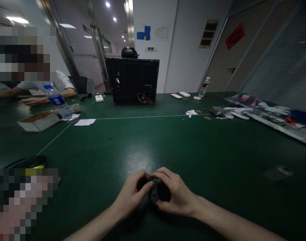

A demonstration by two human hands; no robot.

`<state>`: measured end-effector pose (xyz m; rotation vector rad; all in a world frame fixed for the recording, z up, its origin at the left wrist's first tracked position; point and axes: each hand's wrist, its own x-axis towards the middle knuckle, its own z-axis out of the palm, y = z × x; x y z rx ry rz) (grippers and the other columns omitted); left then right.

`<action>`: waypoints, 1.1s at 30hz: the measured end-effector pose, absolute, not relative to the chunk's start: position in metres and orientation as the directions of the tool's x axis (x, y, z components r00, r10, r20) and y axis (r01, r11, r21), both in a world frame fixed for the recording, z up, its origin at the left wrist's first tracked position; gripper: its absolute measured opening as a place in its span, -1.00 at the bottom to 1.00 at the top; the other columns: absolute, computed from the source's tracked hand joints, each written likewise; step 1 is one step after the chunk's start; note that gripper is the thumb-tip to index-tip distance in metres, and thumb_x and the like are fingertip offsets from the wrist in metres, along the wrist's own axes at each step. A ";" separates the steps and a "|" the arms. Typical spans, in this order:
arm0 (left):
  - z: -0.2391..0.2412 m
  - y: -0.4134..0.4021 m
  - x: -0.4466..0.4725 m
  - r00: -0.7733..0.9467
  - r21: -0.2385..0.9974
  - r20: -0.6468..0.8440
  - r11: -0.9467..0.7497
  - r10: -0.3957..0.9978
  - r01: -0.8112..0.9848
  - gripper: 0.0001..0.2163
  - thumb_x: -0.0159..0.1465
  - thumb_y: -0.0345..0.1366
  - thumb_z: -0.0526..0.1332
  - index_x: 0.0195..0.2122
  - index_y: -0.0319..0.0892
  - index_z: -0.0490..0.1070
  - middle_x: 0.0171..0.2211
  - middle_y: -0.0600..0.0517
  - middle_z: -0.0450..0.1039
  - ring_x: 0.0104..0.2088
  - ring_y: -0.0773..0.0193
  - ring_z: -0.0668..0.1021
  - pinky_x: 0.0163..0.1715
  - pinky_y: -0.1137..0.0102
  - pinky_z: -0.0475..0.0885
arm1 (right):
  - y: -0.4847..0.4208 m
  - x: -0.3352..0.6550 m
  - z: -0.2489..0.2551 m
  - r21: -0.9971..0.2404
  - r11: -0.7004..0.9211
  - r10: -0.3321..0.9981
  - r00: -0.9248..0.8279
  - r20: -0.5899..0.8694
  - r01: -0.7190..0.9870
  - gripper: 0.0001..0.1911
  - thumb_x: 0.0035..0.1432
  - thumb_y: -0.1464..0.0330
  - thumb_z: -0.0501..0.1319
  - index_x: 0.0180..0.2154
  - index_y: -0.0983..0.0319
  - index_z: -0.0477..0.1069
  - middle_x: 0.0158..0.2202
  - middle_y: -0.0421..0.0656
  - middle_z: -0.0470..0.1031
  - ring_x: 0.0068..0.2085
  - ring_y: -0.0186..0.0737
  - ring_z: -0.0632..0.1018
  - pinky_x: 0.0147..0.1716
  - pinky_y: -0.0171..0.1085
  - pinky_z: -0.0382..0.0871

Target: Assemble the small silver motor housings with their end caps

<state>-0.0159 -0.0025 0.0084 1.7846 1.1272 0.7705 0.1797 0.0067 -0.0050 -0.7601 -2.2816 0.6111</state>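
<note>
Near the front middle of the green table [142,144], both hands meet around a small dark grey part [155,194], whose exact kind I cannot make out. My left hand [131,190] pinches its left side with the thumb and curled fingers. On the other side, my right hand [176,192] curves over it, fingertips at the far end and thumb at the near end. Fingers cover much of the part.
A cylindrical item [279,172] stands at right. Farther left are an open box [38,122], a water bottle [59,102] and paper [85,122]. A black case [132,80] stands at the back. Cables [29,162] and a cluttered tray [280,125] flank the table; a co-worker's hand [33,101] rests back left.
</note>
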 end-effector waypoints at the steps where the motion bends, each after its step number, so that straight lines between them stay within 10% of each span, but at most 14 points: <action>1: 0.010 -0.003 -0.016 0.410 0.902 0.045 -0.213 0.911 0.376 -0.79 0.27 -0.18 0.09 -0.38 -0.19 0.36 -0.45 0.07 0.39 -0.41 0.23 0.43 -0.37 0.42 0.31 | 0.007 0.179 -0.005 -0.598 0.723 0.656 -0.617 0.435 0.347 -0.36 -0.13 0.43 0.27 0.06 0.22 0.21 -0.08 -0.04 0.39 -0.11 -0.12 0.47 -0.17 -0.17 0.43; 8: 0.018 -0.005 -0.018 0.445 0.897 0.002 -0.198 0.896 0.395 -0.68 0.32 -0.13 -0.01 -0.14 -0.13 0.48 -0.26 0.00 0.51 -0.18 0.12 0.45 -0.09 0.33 0.29 | 0.006 0.180 -0.004 -0.635 0.699 0.678 -0.587 0.443 0.328 -0.37 -0.14 0.41 0.28 0.05 0.21 0.24 -0.10 -0.06 0.38 -0.13 -0.14 0.47 -0.18 -0.19 0.42; 33: 0.013 -0.003 -0.016 0.417 0.913 0.033 -0.197 0.908 0.357 -0.81 0.29 -0.24 0.11 -0.19 -0.19 0.44 -0.25 -0.01 0.52 -0.20 0.13 0.50 -0.14 0.33 0.36 | 0.007 0.183 -0.006 -0.583 0.717 0.662 -0.634 0.399 0.382 -0.34 0.02 0.49 0.22 0.16 0.16 0.13 -0.01 -0.04 0.32 -0.03 -0.13 0.44 -0.10 -0.15 0.42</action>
